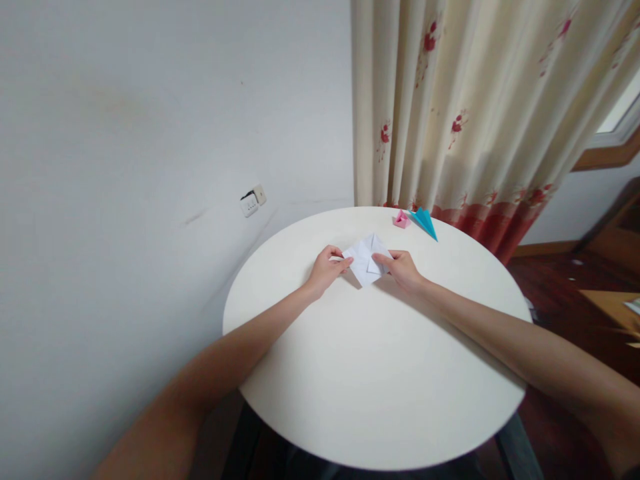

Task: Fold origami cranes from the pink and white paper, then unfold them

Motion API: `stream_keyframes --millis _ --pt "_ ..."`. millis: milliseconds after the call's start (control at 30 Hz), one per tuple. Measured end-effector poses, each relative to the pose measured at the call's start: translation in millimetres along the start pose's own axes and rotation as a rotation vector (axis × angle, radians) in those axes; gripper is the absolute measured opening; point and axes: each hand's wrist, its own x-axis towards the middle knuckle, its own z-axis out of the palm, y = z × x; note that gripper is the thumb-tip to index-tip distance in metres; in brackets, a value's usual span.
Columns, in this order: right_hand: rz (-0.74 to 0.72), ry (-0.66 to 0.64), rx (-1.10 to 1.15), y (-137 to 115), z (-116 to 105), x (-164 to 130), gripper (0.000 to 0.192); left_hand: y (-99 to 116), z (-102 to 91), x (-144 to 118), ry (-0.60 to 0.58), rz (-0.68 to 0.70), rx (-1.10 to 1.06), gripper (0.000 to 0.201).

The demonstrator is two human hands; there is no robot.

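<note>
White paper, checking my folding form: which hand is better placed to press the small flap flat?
Probably the right hand: its fingers already lie on the white paper at the flap, while the left hand pinches the left corner.

White folded paper [366, 259] — creased, diamond-posed — flat on table.

Home: floral curtain [475, 107], round table [380, 373]

Paper [367, 260] on table [380, 373], between hands
</note>
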Motion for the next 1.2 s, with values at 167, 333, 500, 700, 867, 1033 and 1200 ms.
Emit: stream_keyframes --millis 167,333,500,700,867,1033,1200 --pt "0.021 -0.02 0.008 -0.2 0.5 -1.4 0.037 -1.3 1.2 -0.5 -0.072 -0.035 0.011 0.037" --pt "0.045 -0.078 -0.039 1.2 2.6 -2.9 0.039 -4.5 1.6 1.2 -0.087 0.138 0.142 0.031" --pt "0.029 -0.085 -0.1 1.4 4.7 -3.8 0.037 -1.8 1.9 0.0 -0.077 0.31 0.304 0.027" --pt "0.08 -0.064 -0.105 -0.9 5.5 -5.4 0.038 7.2 4.6 -7.7 -0.102 0.406 0.435 0.026" --pt "0.073 -0.054 -0.102 0.8 5.2 -4.2 0.036 12.4 10.6 -16.5 -0.133 0.433 0.458 0.028" --pt "0.065 -0.014 -0.13 -0.4 5.3 -4.0 0.035 10.4 13.9 -19.2 -0.146 0.327 0.279 0.045" --pt "0.053 -0.021 -0.136 -1.6 4.4 -4.5 0.034 7.1 10.7 -12.2 -0.133 0.286 0.269 0.046"
